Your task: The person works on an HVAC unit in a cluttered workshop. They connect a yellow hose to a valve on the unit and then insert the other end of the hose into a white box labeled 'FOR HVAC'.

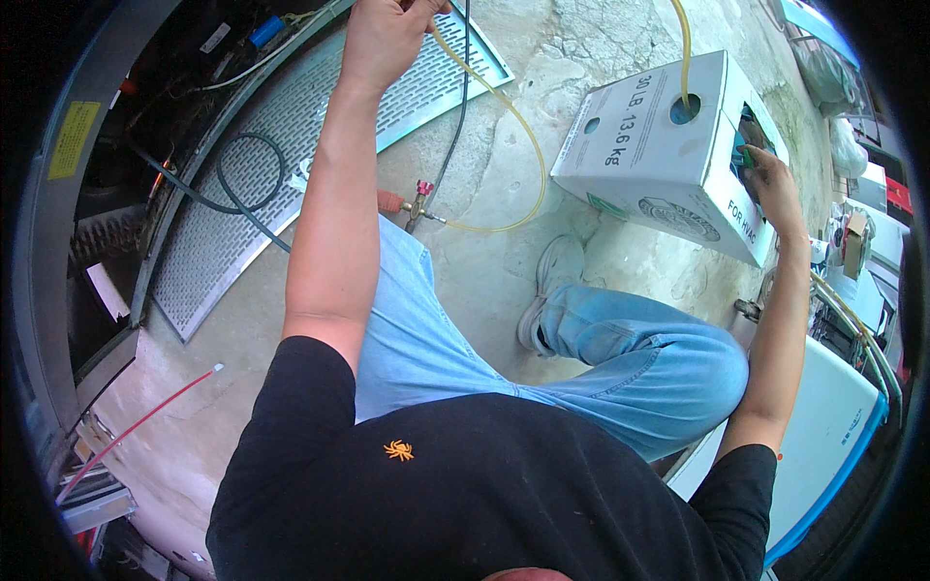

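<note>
My left hand (389,36), cut by the top edge of the view, pinches a thin yellow hose (534,134). That hose loops over the floor to a brass valve fitting (416,210) with a red knob (424,188), beside my left knee. My right hand (774,189) reaches to the cut-out of a white refrigerant cylinder carton (647,160), its fingers on a green valve knob (747,157). Inside the carton the cylinder is mostly hidden. Another length of yellow hose (685,43) runs into the carton's round hole.
A slotted metal panel (247,254) lies on the concrete floor, with a coiled black hose (282,163) over it. An open equipment cabinet (54,290) stands at left. A red hose (145,428) lies lower left, and a white-and-blue panel (821,428) is at right.
</note>
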Demonstrator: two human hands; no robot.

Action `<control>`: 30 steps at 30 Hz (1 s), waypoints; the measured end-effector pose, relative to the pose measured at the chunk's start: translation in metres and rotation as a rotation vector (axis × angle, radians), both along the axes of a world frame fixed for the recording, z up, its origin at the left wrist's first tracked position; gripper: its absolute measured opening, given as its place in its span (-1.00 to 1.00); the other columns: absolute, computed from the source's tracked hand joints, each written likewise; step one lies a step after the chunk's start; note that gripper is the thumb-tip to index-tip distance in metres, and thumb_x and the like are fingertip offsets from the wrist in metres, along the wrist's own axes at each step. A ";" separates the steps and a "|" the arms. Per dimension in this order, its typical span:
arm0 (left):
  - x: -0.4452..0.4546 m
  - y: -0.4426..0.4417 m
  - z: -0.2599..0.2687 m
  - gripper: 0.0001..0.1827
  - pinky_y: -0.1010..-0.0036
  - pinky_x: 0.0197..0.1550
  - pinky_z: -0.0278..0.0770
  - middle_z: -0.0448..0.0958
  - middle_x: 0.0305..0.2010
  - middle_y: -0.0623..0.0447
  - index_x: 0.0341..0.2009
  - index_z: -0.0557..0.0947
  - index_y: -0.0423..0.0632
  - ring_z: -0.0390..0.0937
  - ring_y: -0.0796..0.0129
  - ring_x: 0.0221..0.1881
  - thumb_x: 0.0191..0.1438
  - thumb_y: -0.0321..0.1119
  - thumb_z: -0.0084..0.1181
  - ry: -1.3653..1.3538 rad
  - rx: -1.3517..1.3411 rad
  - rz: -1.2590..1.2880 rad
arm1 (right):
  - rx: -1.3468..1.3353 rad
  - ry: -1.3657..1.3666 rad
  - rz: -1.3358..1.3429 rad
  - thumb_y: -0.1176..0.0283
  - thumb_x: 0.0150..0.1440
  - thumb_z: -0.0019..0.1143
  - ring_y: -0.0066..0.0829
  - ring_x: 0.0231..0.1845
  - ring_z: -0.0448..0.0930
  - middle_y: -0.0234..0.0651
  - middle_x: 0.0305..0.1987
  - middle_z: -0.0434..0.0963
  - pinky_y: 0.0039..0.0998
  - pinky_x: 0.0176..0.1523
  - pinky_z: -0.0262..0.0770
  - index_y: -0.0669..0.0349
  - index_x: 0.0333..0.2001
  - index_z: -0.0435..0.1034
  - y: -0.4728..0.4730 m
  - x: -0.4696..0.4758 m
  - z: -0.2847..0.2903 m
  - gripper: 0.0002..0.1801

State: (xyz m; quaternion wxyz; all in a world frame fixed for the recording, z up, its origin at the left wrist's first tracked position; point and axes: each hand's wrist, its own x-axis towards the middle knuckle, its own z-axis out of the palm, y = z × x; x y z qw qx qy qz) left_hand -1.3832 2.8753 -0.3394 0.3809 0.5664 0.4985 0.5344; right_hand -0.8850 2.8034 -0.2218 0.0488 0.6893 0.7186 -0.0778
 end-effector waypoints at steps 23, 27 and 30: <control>-0.007 -0.022 -0.001 -0.74 0.56 -0.45 0.36 0.55 -0.51 0.17 -0.31 0.66 -0.19 0.40 0.57 -0.51 0.26 -0.24 0.14 -0.014 -0.014 -0.047 | -0.032 -0.175 -0.251 0.17 0.16 0.09 0.00 -0.14 0.68 0.11 -0.19 0.65 -0.21 0.04 0.52 0.34 -0.12 0.60 0.025 -0.003 -0.012 -0.57; -0.010 -0.026 0.001 -0.74 0.54 -0.43 0.38 0.56 -0.51 0.16 -0.29 0.67 -0.21 0.40 0.57 -0.51 0.24 -0.25 0.16 0.014 -0.012 -0.047 | -0.075 -0.114 -0.128 0.39 0.08 0.15 -0.08 -0.05 0.66 0.05 -0.10 0.65 -0.27 0.07 0.50 0.26 0.02 0.55 0.017 -0.009 -0.003 -0.59; -0.010 -0.026 0.002 -0.75 0.52 -0.44 0.38 0.54 -0.53 0.15 -0.32 0.67 -0.22 0.41 0.55 -0.51 0.24 -0.26 0.15 0.007 0.000 -0.062 | -0.037 -0.088 -0.059 0.48 0.08 0.17 -0.19 -0.14 0.66 -0.05 -0.21 0.66 -0.30 0.01 0.51 0.19 0.17 0.46 0.011 0.001 0.006 -0.48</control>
